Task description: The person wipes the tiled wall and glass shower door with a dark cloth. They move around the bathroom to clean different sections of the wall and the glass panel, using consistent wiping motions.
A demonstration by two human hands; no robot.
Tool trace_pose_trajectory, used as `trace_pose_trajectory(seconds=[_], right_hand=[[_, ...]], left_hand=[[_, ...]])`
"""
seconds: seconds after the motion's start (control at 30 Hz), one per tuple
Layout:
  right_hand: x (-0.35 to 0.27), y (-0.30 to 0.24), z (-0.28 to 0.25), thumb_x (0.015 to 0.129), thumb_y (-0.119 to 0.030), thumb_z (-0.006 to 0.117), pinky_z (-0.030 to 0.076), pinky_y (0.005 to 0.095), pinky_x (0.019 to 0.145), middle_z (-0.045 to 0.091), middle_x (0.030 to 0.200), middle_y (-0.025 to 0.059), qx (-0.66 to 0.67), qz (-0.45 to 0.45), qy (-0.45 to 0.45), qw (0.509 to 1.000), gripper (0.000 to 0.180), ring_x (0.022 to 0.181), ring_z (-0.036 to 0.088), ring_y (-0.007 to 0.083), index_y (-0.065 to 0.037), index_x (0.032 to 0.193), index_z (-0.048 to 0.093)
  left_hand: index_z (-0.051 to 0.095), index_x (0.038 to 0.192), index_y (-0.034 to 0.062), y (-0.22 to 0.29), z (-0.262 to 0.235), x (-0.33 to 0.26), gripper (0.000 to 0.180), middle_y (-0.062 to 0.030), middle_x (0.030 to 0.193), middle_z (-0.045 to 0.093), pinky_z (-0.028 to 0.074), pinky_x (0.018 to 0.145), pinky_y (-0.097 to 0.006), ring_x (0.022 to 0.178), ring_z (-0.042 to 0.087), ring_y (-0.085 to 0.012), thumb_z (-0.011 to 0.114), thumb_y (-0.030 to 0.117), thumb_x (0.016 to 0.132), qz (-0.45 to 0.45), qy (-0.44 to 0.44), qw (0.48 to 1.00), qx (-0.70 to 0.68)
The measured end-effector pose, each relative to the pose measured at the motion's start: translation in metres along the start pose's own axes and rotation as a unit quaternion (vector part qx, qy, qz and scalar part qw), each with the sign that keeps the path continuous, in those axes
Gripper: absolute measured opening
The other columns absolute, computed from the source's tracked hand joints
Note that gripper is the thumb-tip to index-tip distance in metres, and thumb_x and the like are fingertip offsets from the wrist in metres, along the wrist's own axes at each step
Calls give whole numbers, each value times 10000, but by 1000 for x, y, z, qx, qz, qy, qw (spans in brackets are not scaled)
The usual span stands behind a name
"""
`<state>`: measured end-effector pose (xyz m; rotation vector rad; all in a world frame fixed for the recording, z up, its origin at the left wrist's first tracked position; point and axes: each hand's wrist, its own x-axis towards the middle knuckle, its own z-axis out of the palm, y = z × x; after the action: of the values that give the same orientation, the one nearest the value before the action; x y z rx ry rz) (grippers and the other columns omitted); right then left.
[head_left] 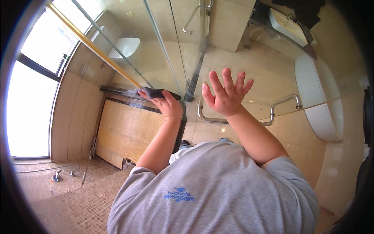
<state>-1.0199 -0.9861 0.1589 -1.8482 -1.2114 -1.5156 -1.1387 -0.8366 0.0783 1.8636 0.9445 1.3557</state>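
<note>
My left hand (168, 105) is closed around a dark object (156, 93), smooth at its right end; whether it is a cloth or a tool's handle I cannot tell. A long yellow bar (97, 52) slants from the upper left down to the fingers of that hand. Whether the bar is joined to the dark object is hidden. Spread wide, my right hand (228, 93) lies palm forward against the glass door (265, 87), its fingertips looking pressed on the pane. The bent metal door handle (216, 120) runs just below and beside this hand.
Glass panels (171, 50) stand ahead. Beyond them are a white toilet (126, 47), a washbasin (287, 26) on a dark counter and a white bathtub (317, 97). Shower taps (57, 176) are on the small-tiled wall at lower left, near a bright window (31, 109).
</note>
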Motion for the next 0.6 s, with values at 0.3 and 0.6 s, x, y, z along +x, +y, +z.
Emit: trace_pose_trajectory(seconds=[0.3,0.6], right_hand=[[-6,-7,-30,873,-306,613,25,518,1164,381,1508,127,65,67,-112,989,478,1452,192,364,-145,1322,591],[-87,-20,-100,937,-308,562,198,568,1095,323,1514,180,34,346,-253,903,461,1376,283,443,-78,1334,525]], left_hand=[[85,1496,-32,-24,54,-91,936,-442,1475,-57,-9,1036,-752,1330,-85,-669,629,336,830,267,-152,946,98],[520,1330,93,34,49,-103,613,-234,1329,452,181,983,-731,1122,434,-504,627,418,821,372,-262,880,139]])
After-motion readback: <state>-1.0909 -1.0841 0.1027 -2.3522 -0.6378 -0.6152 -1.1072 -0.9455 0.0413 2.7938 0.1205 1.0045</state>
